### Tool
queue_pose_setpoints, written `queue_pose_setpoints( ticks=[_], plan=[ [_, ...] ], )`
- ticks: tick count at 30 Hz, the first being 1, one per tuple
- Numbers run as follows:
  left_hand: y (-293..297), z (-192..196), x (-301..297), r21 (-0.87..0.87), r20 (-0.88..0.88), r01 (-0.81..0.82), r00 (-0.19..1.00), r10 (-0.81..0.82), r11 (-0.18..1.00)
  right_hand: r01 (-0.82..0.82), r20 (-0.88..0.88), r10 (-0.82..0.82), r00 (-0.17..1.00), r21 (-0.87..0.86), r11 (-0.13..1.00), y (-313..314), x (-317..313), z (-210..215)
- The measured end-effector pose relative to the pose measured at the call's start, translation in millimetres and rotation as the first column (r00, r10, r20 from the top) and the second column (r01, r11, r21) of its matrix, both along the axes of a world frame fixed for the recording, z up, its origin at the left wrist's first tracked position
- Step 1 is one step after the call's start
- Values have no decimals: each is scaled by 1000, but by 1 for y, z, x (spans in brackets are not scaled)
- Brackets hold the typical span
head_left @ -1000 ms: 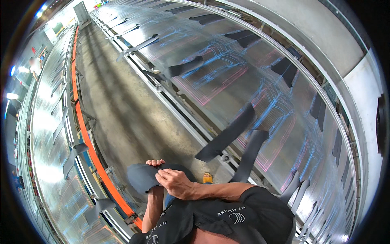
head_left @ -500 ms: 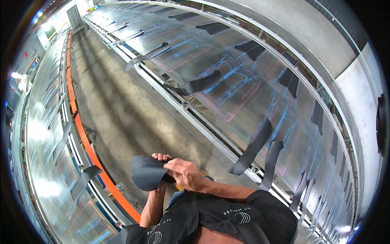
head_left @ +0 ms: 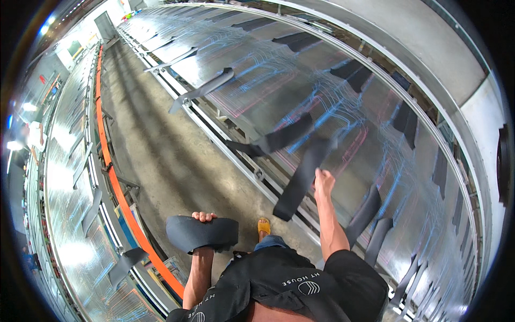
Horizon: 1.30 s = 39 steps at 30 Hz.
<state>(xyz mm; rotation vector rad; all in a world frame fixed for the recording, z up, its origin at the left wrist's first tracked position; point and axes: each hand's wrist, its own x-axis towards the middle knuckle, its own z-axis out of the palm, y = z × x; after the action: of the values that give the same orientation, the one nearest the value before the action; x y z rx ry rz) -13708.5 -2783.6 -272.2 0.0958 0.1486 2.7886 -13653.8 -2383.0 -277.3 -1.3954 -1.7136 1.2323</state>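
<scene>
My left hand (head_left: pixel 204 216) is closed over the top edge of a bent stack of dark grey sheet pieces (head_left: pixel 201 233), held low in front of my body. My right arm reaches out over the table on the right. There my right hand (head_left: pixel 323 182) grips one edge of a long dark grey strip (head_left: pixel 301 180), whose far end is smeared by motion. The strip's near end hangs past the table's edge rail. A similar strip (head_left: pixel 284 134) lies farther along the same table, with one end over the rail.
The long right-hand table (head_left: pixel 252 91) has blue and pink printed lines and many dark strips. Another long table (head_left: pixel 70 214) runs on the left, with an orange rail (head_left: pixel 115 188) along its edge. A concrete aisle (head_left: pixel 155 145) lies between. Someone in white (head_left: pixel 36 137) stands at far left.
My right hand has left the stack and swung out to the right, taking a strip over the table. My left hand stays low with the stack, now turned flatter.
</scene>
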Motion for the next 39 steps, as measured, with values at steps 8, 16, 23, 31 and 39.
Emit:
queue_pose_setpoints(
  ticks=[8,16,23,31,39],
  plan=[
    [-4,4,-53,-80,2,-115,993,116,990,-781,87,802,591,312,541,-123,-49,96],
    [-12,-11,-121,-110,-104,-205,975,194,972,-810,412,911,0,534,-242,-291,-128,110],
    [-49,-7,-202,16,-83,-36,996,37,999,-846,399,915,68,508,-159,-333,-200,111],
    [-89,-2,-286,98,-32,-24,999,28,995,-840,-176,950,259,444,311,-366,-288,158],
    [-119,-24,-376,65,143,-33,989,24,997,-518,-616,257,744,-289,805,-232,-401,104]
  ],
)
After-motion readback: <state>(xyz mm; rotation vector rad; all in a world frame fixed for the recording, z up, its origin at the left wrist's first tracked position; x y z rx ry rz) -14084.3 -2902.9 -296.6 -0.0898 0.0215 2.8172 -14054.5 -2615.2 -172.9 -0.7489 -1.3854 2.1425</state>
